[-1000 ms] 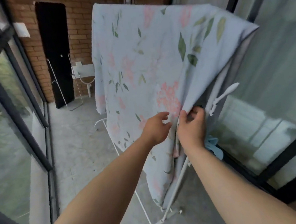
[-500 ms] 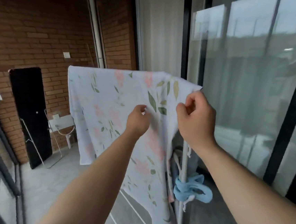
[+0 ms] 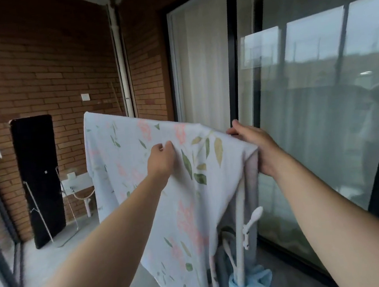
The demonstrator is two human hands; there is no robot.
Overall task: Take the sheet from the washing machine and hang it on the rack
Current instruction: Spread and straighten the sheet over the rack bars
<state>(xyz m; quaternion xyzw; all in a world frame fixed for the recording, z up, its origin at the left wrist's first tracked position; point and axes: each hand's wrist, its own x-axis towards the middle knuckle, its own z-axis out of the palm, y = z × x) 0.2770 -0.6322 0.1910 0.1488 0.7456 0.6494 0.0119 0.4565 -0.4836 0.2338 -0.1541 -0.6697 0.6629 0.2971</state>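
Note:
A pale blue sheet [image 3: 125,163] with pink flowers and green leaves hangs draped over the white drying rack [image 3: 239,242], which it mostly hides. My left hand [image 3: 161,161] pinches the cloth on the near face, a little below the top edge. My right hand [image 3: 255,145] grips the sheet's upper right corner at the top of the rack, fingers wrapped over the far side. A white upright of the rack with a hook shows below that corner.
A light blue cloth [image 3: 250,285] is tied around the rack's foot. Glass sliding doors [image 3: 321,130] run close along the right. A brick wall [image 3: 38,77] with a black panel [image 3: 38,178] and a drainpipe [image 3: 122,64] stands behind. Concrete floor lies at the left.
The view has lifted from the sheet's lower part to its top. Both hands rose; my right hand moved out to the upper right corner and my left hand took cloth near the top.

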